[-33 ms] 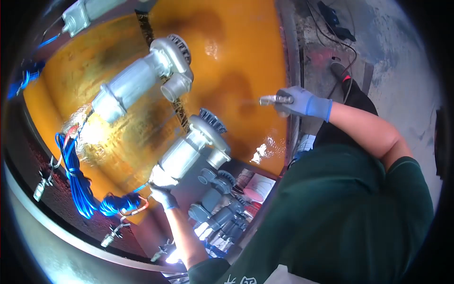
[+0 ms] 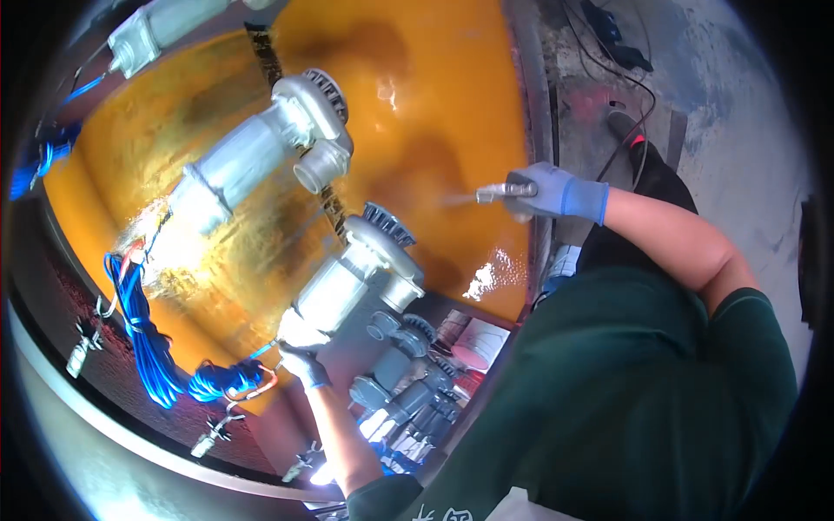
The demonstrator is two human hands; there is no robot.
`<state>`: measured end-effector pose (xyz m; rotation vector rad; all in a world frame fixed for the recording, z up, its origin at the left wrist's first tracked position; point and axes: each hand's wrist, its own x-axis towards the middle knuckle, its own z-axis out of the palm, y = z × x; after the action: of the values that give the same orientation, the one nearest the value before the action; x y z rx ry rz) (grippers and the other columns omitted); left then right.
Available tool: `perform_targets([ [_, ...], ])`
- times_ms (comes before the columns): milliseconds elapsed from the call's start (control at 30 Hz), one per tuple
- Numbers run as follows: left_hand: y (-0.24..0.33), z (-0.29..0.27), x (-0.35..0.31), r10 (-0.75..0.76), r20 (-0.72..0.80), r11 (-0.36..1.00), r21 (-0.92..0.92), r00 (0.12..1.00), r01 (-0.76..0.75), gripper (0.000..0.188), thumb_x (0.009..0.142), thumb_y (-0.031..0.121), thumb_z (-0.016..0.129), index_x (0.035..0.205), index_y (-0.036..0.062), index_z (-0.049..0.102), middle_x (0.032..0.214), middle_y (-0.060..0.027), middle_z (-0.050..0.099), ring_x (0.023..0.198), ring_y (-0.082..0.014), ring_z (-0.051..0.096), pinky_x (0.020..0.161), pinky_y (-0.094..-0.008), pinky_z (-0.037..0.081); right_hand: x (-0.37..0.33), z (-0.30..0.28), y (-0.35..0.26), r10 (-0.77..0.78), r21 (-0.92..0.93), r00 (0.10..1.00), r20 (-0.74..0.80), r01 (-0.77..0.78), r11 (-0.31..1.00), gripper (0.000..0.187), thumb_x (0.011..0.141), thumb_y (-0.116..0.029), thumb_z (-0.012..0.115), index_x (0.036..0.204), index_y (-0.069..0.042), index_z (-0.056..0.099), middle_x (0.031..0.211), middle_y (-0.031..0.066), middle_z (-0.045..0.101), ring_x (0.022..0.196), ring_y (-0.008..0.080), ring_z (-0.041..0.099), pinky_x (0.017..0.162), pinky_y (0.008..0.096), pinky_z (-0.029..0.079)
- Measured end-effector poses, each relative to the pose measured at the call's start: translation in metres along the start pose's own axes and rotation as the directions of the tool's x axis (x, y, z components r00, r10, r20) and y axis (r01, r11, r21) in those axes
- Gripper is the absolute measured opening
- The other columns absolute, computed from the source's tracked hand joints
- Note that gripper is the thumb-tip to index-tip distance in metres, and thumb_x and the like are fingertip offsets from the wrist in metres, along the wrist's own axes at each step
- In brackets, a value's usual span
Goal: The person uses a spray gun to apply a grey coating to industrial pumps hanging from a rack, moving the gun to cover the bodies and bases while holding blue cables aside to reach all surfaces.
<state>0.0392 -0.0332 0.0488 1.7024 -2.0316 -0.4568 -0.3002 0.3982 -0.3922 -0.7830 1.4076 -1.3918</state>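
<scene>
My right hand point(image 2: 558, 191), in a blue-grey glove, is closed round a metal spray gun point(image 2: 497, 191). From its nozzle a faint mist blows left, toward the orange surface. My gloved left hand point(image 2: 303, 366) grips the cable end of a silver-grey submersible pump point(image 2: 334, 295); its fingers are partly hidden. The pump hangs tilted, its dark slotted strainer point(image 2: 388, 224) toward the upper right. Beyond it hangs a similar silver pump point(image 2: 239, 165), apart from both hands.
Blue cable coils point(image 2: 143, 334) hang from hooks along a rail point(image 2: 130, 443) at the left. Behind is a wet orange panel point(image 2: 452, 78). Several grey pumps point(image 2: 391, 373) stand below, near a pink-topped bucket point(image 2: 478, 343). A dark hose point(image 2: 638, 82) crosses the floor at right.
The mist from the spray gun shows more plainly now. The near pump and my left hand have shifted very slightly; the cable coils have swung a little to the right.
</scene>
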Motion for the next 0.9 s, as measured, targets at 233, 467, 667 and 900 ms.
perform_targets([
  [233,0.043,0.050,-0.007,0.115,0.540,0.645,0.598,0.834,-0.476,0.067,0.092,0.037,0.061,0.149,0.0025,0.052,0.143,-0.0170,0.063,0.131,-0.0311,0.062,0.107,-0.0455,0.054,0.005,0.007,0.047,0.093,0.422,0.994,0.058,-0.108,0.900,0.038,0.095,-0.046,0.072,0.107,-0.010,0.073,0.091,0.0161,0.077,0.088,0.0343,0.076,0.080,0.0442,0.057],
  [467,0.064,0.065,-0.028,0.319,0.703,-0.130,0.697,0.636,-0.706,0.104,0.057,0.044,0.095,0.145,0.0075,0.054,0.129,-0.0160,0.069,0.118,-0.0320,0.069,0.100,-0.0411,0.057,0.018,0.030,0.063,0.018,0.323,0.996,0.084,-0.044,0.945,0.035,0.093,-0.044,0.076,0.101,-0.009,0.076,0.087,0.0149,0.077,0.085,0.0313,0.076,0.078,0.0422,0.056],
  [667,0.067,0.064,-0.030,0.275,0.733,-0.187,0.676,0.623,-0.713,0.090,0.069,0.038,0.090,0.145,0.0059,0.054,0.132,-0.0168,0.067,0.122,-0.0332,0.066,0.104,-0.0415,0.055,0.029,0.032,0.105,-0.022,0.768,0.993,0.112,-0.072,0.636,0.036,0.095,-0.044,0.073,0.102,-0.009,0.077,0.087,0.0129,0.078,0.081,0.0281,0.076,0.077,0.0390,0.056],
  [900,0.063,0.064,-0.021,0.289,0.740,-0.075,0.650,0.608,-0.756,0.068,0.081,0.029,0.084,0.140,0.0060,0.059,0.129,-0.0169,0.068,0.116,-0.0325,0.068,0.101,-0.0430,0.055,0.017,0.028,0.091,-0.127,0.571,0.992,-0.020,0.116,0.812,0.040,0.093,-0.046,0.077,0.104,-0.007,0.074,0.089,0.0145,0.075,0.085,0.0261,0.073,0.078,0.0375,0.055],
])
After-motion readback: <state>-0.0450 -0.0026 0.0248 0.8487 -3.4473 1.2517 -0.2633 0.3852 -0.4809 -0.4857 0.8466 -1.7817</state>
